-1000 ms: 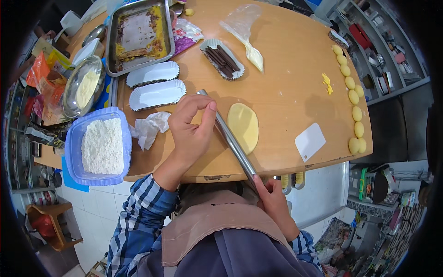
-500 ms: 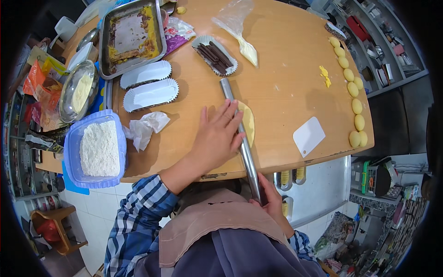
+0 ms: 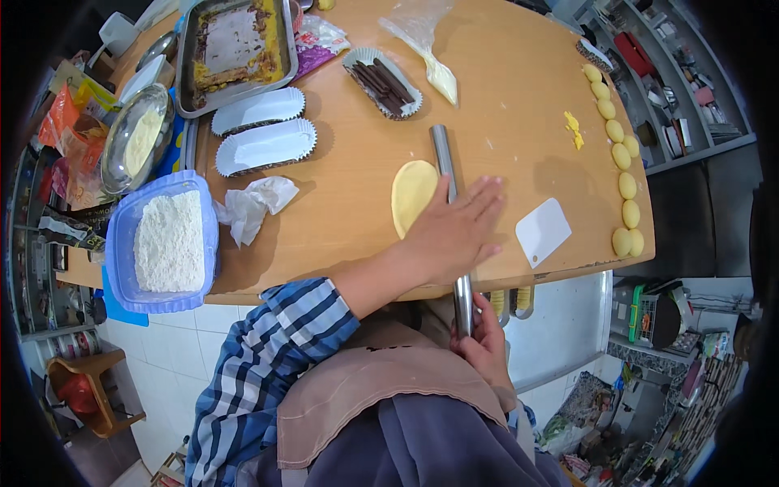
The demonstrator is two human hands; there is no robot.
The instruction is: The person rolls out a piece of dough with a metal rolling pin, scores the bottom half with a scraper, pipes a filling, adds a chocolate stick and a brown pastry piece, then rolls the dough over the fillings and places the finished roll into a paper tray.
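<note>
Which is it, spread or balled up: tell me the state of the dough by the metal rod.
Spread: the dough lies as a flat oval on the table.

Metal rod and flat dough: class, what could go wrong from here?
The metal rod overhangs the table; if the right hand slackened, it might slip. The flat dough beside it could spread unevenly if pressed more on one side. The white scraper, near the left hand and the table's edge, might get knocked off.
</note>
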